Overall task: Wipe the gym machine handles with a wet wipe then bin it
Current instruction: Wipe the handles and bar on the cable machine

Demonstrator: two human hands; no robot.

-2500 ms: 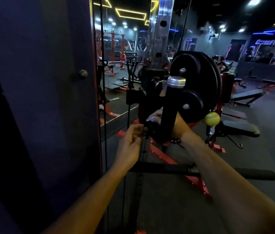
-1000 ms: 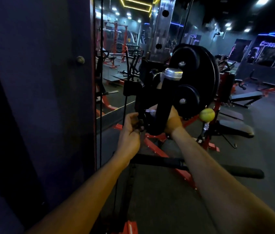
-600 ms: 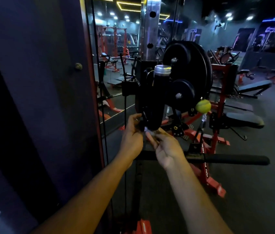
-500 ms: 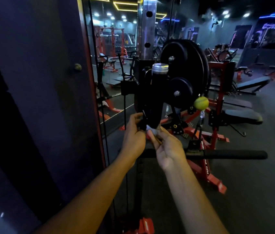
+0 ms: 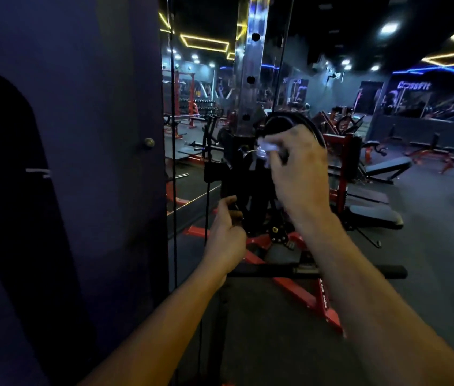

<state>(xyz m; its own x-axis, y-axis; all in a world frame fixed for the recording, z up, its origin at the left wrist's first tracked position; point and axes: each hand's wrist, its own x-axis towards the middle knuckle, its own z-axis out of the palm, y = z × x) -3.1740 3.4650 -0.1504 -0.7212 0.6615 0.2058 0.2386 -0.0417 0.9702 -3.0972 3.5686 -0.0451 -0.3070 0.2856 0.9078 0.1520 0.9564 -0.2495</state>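
While my right hand (image 5: 298, 174) pinches the wet wipe (image 5: 266, 149) in a tight grip atop the upright handle (image 5: 259, 190), my left hand (image 5: 227, 235) steadies its base; the crumpled wipe could slip free

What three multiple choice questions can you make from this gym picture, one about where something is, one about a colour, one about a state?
1. Where is the wet wipe?
A. in the right hand
B. on the floor
C. on a bench

2. What colour is the machine's floor frame?
A. green
B. red
C. white

3. What is the left hand doing?
A. hanging free
B. lying flat on the wall
C. gripping a black part of the machine

Answers: 1 A, white wipe pinched in raised fingers; 2 B, red bars on the floor; 3 C, fingers curled round it.
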